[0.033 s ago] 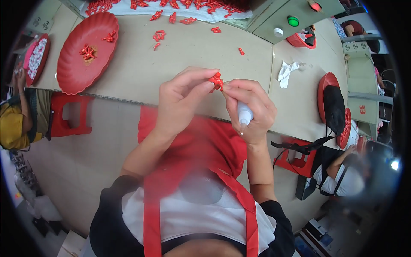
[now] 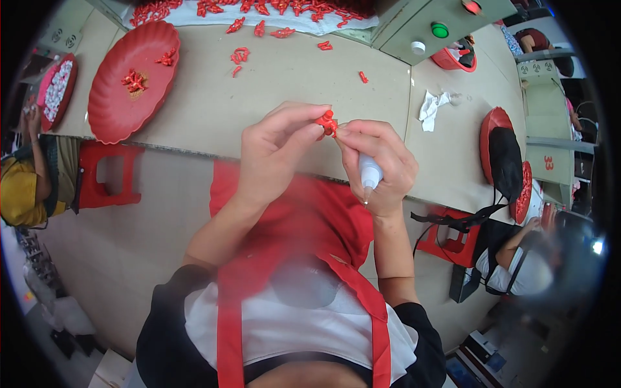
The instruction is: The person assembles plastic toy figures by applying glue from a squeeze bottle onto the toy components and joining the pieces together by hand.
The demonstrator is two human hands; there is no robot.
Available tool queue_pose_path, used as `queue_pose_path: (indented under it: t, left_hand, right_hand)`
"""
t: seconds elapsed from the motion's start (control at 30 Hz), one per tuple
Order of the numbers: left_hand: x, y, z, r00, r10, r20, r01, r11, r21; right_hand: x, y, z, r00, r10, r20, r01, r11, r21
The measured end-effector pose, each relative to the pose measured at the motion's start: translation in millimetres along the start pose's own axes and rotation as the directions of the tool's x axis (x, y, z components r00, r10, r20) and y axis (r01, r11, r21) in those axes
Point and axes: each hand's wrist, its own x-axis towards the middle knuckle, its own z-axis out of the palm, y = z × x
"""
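Observation:
My left hand [image 2: 275, 152] pinches a small red plastic piece [image 2: 326, 121] between thumb and fingertips, held above the near edge of the beige table [image 2: 291, 81]. My right hand [image 2: 381, 161] is closed around a small white squeeze bottle [image 2: 369, 173] whose pointed nozzle faces down toward me. The right thumb and forefinger also touch the red piece from the right. Both hands meet in front of my red apron.
A red scalloped tray [image 2: 110, 110] with a few red pieces lies at the far left. Loose red pieces [image 2: 240, 53] are scattered behind, by a white sheet [image 2: 349, 24]. A crumpled tissue [image 2: 432, 107], a grey button box [image 2: 442, 30], red stools [image 2: 103, 174] and seated people [image 2: 19, 187] surround.

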Motion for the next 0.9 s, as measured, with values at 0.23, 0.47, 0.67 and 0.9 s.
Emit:
queue_pose_path:
  t: [0.23,0.47,0.67,0.9]
  left_hand:
    - [3,4,27,0.997,-0.002,0.073,0.0,0.999,0.034]
    - [53,-3,66,0.976,-0.196,0.095,0.205,0.975,-0.091]
    - [89,-7,102,0.96,-0.215,0.181,0.241,0.961,-0.135]
    - [48,-23,124,0.928,-0.287,0.237,0.356,0.87,-0.342]
  right_hand:
    - [-5,2,-31,0.996,0.068,-0.06,-0.061,0.992,0.108]
    - [25,50,-63,0.968,0.249,-0.042,-0.216,0.901,0.377]
    - [50,71,-102,0.931,0.364,0.009,-0.339,0.857,0.388]
    - [19,56,-133,0.916,0.397,0.055,-0.369,0.78,0.505]
